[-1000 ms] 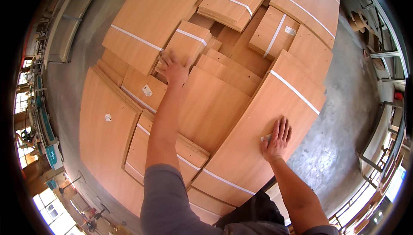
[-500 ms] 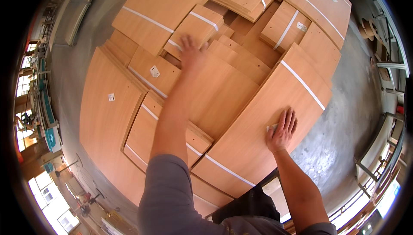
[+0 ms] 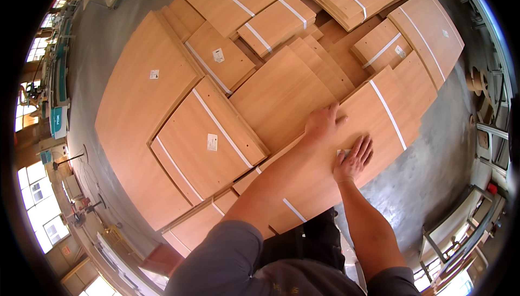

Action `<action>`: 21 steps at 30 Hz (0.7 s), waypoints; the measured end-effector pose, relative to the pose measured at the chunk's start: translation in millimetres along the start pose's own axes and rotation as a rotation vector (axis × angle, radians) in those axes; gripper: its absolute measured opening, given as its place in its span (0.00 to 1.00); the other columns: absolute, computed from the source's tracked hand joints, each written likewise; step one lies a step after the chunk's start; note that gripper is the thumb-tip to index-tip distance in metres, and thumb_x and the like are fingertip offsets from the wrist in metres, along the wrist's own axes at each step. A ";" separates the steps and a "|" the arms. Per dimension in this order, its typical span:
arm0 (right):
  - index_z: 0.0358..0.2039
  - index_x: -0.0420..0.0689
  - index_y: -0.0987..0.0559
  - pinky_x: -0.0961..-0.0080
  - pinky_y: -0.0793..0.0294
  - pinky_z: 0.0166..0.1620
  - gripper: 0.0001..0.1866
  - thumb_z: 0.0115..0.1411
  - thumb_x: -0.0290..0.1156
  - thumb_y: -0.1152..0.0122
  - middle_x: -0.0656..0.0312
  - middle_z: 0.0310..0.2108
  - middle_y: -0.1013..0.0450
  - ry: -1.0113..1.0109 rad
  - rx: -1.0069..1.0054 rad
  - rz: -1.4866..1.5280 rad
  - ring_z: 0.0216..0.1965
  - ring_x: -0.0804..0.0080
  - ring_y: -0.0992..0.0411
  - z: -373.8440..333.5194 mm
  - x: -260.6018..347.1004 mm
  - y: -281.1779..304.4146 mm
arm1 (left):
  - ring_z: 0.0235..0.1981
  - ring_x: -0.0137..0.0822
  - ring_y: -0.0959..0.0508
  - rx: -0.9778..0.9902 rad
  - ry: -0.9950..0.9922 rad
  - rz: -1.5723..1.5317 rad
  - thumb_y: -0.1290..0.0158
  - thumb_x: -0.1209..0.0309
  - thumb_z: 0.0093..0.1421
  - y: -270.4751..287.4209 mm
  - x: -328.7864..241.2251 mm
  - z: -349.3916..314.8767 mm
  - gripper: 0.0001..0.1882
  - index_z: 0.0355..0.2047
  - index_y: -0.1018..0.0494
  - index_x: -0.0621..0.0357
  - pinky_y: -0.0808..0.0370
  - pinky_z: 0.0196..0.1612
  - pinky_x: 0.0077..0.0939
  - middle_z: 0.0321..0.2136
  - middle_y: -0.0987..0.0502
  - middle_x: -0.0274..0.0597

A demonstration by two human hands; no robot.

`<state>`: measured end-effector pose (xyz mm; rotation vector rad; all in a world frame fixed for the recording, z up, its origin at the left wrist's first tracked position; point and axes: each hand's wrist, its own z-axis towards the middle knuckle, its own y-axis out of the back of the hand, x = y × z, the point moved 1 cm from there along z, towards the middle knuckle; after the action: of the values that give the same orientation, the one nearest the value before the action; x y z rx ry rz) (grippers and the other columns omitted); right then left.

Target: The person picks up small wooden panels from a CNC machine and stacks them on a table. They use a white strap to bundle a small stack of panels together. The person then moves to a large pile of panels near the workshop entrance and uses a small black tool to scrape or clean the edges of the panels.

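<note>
My right hand (image 3: 353,160) lies flat, fingers stretched, on the long strapped stack of wood-coloured panels (image 3: 374,114) nearest me. Part of a white label (image 3: 342,153) shows beside its thumb. By that stack's far-left edge is my left hand (image 3: 323,121), holding nothing that I can see, its thumb apart from the partly bent fingers. My left forearm crosses over the stack and covers part of its white strap. Just beyond the left hand lies a wide loose panel (image 3: 276,101), with narrower panels (image 3: 325,65) stepped behind it.
A strapped panel bundle (image 3: 208,133) with a label lies to the left, next to a large curved-looking panel stack (image 3: 141,95). Smaller strapped bundles (image 3: 277,22) lie farther off. Grey floor (image 3: 433,149) surrounds the pile. A green machine (image 3: 58,120) stands far left.
My left hand has moved right and nearer, from a small strapped bundle to the edge of the long stack. My right hand stays on that stack. The view has shifted.
</note>
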<state>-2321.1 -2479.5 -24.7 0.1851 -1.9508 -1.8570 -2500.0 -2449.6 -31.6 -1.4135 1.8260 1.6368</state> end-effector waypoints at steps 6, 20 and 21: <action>0.68 0.39 0.51 0.46 0.62 0.69 0.42 0.58 0.44 0.48 0.44 0.70 0.58 0.030 0.010 0.035 0.71 0.46 0.60 2.1 1.8 -2.2 | 0.35 0.51 0.19 -0.126 0.066 0.186 0.47 0.51 0.60 15.0 -13.5 -4.1 0.25 0.47 0.25 0.59 0.23 0.41 0.42 0.32 0.19 0.52; 0.70 0.41 0.53 0.45 0.65 0.69 0.39 0.61 0.33 0.48 0.47 0.72 0.62 0.340 0.048 0.148 0.72 0.50 0.64 160.4 -107.4 65.2 | 0.71 0.49 0.56 -0.464 0.474 0.423 0.49 0.57 0.59 -47.8 10.9 -188.2 0.41 0.68 0.50 0.61 0.64 0.71 0.54 0.70 0.53 0.47; 0.69 0.42 0.51 0.46 0.63 0.69 0.38 0.62 0.36 0.50 0.47 0.71 0.59 0.324 0.007 0.060 0.72 0.50 0.62 183.8 -124.9 56.1 | 0.71 0.49 0.56 -0.449 0.475 0.434 0.49 0.57 0.59 -43.8 9.2 -186.9 0.41 0.68 0.50 0.60 0.63 0.71 0.54 0.70 0.53 0.47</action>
<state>-2271.4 -2257.4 2.1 0.3991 -1.7216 -1.6638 -2400.5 -2612.4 -7.9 -1.8107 2.2433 2.1766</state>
